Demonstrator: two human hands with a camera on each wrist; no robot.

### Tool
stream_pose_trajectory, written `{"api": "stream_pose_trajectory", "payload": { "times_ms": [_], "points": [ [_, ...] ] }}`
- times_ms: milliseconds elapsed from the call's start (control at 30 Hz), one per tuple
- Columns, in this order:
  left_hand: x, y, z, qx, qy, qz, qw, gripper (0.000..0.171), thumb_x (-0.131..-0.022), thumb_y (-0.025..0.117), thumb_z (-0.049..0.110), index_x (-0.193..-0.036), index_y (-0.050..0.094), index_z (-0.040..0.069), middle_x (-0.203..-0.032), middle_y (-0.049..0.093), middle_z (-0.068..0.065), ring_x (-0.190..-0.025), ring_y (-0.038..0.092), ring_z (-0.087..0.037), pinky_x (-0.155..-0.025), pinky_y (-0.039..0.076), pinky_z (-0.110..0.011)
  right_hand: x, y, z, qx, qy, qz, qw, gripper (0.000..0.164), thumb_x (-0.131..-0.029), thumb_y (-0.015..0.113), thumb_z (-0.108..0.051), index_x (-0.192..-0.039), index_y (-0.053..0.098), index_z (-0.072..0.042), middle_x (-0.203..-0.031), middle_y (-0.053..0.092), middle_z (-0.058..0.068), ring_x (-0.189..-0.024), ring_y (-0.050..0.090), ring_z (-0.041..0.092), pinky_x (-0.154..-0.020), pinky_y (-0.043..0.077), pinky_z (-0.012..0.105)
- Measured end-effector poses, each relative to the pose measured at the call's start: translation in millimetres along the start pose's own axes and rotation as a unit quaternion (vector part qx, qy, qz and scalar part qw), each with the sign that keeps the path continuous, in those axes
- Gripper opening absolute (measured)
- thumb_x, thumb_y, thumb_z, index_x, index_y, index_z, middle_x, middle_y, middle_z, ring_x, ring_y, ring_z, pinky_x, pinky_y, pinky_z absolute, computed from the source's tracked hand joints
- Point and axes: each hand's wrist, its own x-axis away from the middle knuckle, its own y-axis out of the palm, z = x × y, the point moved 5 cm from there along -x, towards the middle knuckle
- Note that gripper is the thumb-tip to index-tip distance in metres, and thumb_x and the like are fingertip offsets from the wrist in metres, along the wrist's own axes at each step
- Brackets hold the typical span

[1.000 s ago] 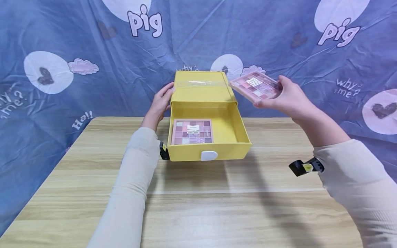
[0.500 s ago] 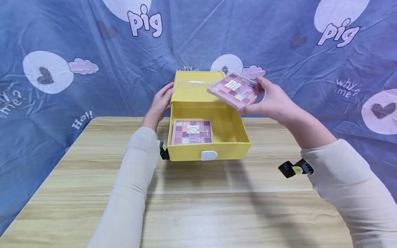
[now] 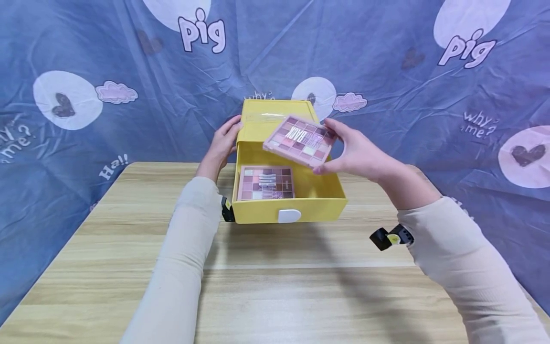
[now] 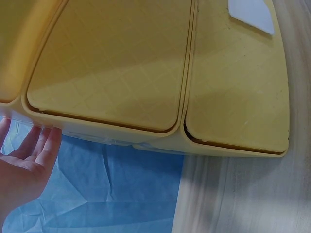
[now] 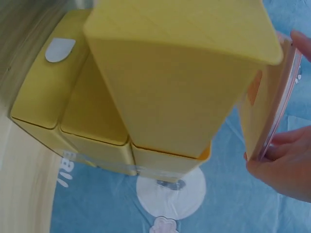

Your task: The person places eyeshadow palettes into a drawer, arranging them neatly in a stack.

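A yellow drawer unit [image 3: 259, 122] stands at the back of the table, with its top drawer [image 3: 253, 213] pulled out. One eyeshadow palette [image 3: 251, 184] lies flat in the drawer's left part. My right hand [image 3: 363, 155] pinches a second, similar palette [image 3: 296, 141] by its right end, tilted above the drawer. The right wrist view shows that palette [image 5: 272, 107] nearly edge-on beside the drawer wall, thumb and fingers at its ends. With fairly straight fingers, my left hand [image 3: 224, 139] rests against the unit's left side; the left wrist view shows those fingers [image 4: 50, 145] touching the wall.
More drawers, one with a white tab [image 5: 60, 49], sit below the pulled-out one. Clear tape crosses the unit's top. The wooden table [image 3: 266, 286] extends in front, and a blue patterned cloth [image 3: 142, 114] hangs close behind. Small black cameras [image 3: 388, 237] are on the wrists.
My right hand has carried its palette left and down, from beside the unit to over the open drawer. The left hand, the unit and the palette in the drawer stay in place.
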Motion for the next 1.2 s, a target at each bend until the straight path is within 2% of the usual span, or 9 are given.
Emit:
{"api": "stream_pose_trajectory", "payload": {
  "times_ms": [200, 367, 700, 900, 1200],
  "points": [
    [-0.3, 0.4, -0.4, 0.0, 0.003, 0.001, 1.0, 0.046, -0.083, 0.055, 0.027, -0.127, 0.045, 0.019, -0.121, 0.045, -0.004, -0.103, 0.045, -0.017, -0.083, 0.04, -0.035, 1.1, 11.2, 4.5, -0.02, -0.023, -0.038, 0.999, 0.098, -0.06, 0.079, -0.018, -0.136, 0.018, -0.003, -0.135, 0.028, 0.01, -0.123, 0.022, 0.021, -0.099, 0.017, 0.036],
    [-1.0, -0.6, -1.0, -0.002, 0.003, 0.001, 1.0, 0.046, -0.083, 0.055, 0.027, -0.127, 0.045, 0.019, -0.121, 0.046, -0.004, -0.103, 0.045, -0.017, -0.084, 0.04, -0.035, 2.1, 17.8, 7.0, -0.021, -0.035, -0.057, 0.998, 0.099, -0.059, 0.079, -0.019, -0.136, 0.02, -0.004, -0.134, 0.029, 0.01, -0.12, 0.025, 0.02, -0.1, 0.016, 0.037],
    [-0.3, -0.4, -0.3, -0.007, 0.003, -0.001, 1.0, 0.045, -0.083, 0.055, 0.027, -0.127, 0.046, 0.02, -0.125, 0.043, -0.002, -0.105, 0.044, -0.016, -0.085, 0.039, -0.035, -1.0, 32.4, 8.3, -0.044, -0.066, -0.092, 0.993, 0.099, -0.055, 0.081, -0.017, -0.135, 0.024, -0.001, -0.131, 0.033, 0.01, -0.114, 0.031, 0.017, -0.097, 0.018, 0.032],
    [1.9, 0.2, 1.0, -0.006, 0.001, 0.001, 1.0, 0.045, -0.083, 0.055, 0.026, -0.127, 0.046, 0.02, -0.124, 0.043, -0.002, -0.105, 0.045, -0.016, -0.085, 0.039, -0.035, -3.6, 39.5, 6.4, -0.049, -0.062, -0.128, 0.989, 0.098, -0.056, 0.08, -0.017, -0.135, 0.025, -0.003, -0.127, 0.036, 0.009, -0.105, 0.036, 0.018, -0.092, 0.026, 0.033],
    [1.5, 0.1, 1.1, -0.004, 0.001, -0.001, 1.0, 0.045, -0.083, 0.055, 0.026, -0.127, 0.045, 0.019, -0.124, 0.044, -0.002, -0.104, 0.045, -0.016, -0.084, 0.04, -0.035, -9.9, 43.7, 5.4, -0.051, -0.064, -0.155, 0.985, 0.094, -0.057, 0.078, -0.017, -0.134, 0.026, -0.001, -0.128, 0.036, 0.009, -0.108, 0.036, 0.017, -0.094, 0.024, 0.032]
  ]
}}
